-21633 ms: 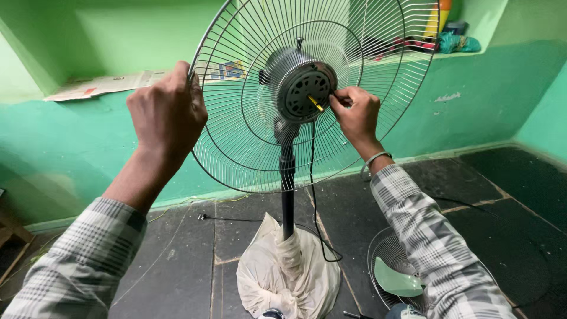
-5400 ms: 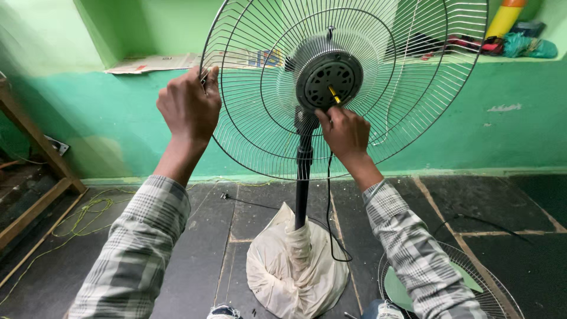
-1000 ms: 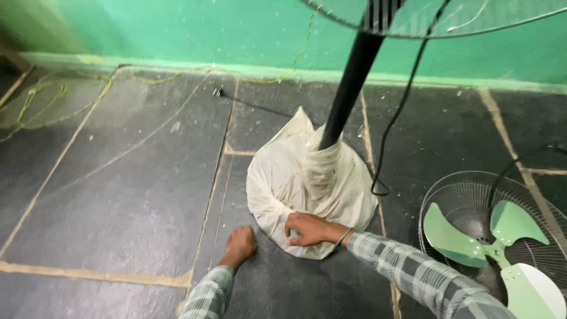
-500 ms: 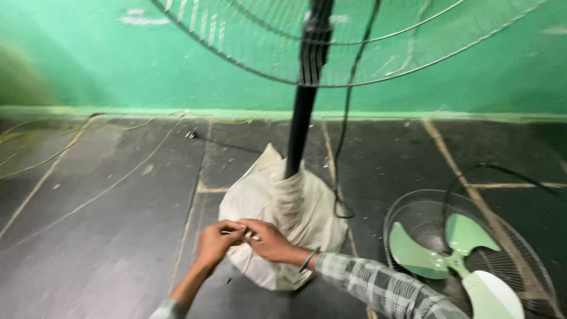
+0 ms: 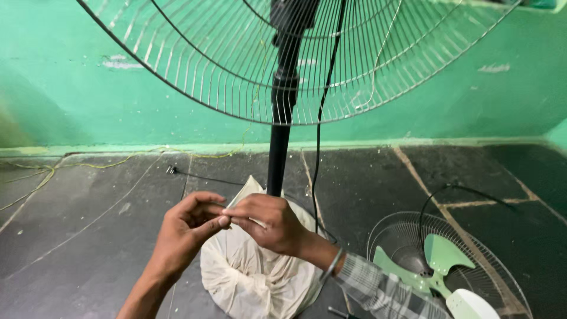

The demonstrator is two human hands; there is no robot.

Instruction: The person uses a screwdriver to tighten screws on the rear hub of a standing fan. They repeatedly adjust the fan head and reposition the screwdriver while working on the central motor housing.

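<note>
— Hands?
— Left hand [image 5: 186,233] and right hand [image 5: 269,221] meet fingertip to fingertip, pinched shut; what they grip is too small to tell.
— Location?
— Near side of the black fan pole [image 5: 279,153], above its cloth-wrapped base [image 5: 254,277]; green blade [image 5: 434,266] lies right.

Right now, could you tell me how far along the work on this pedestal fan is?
Done: the rear guard sits on the pole. In hand: both hands, left and right, pinch something too small to identify. Left: the green blade and front guard lie unmounted on the floor.
</note>
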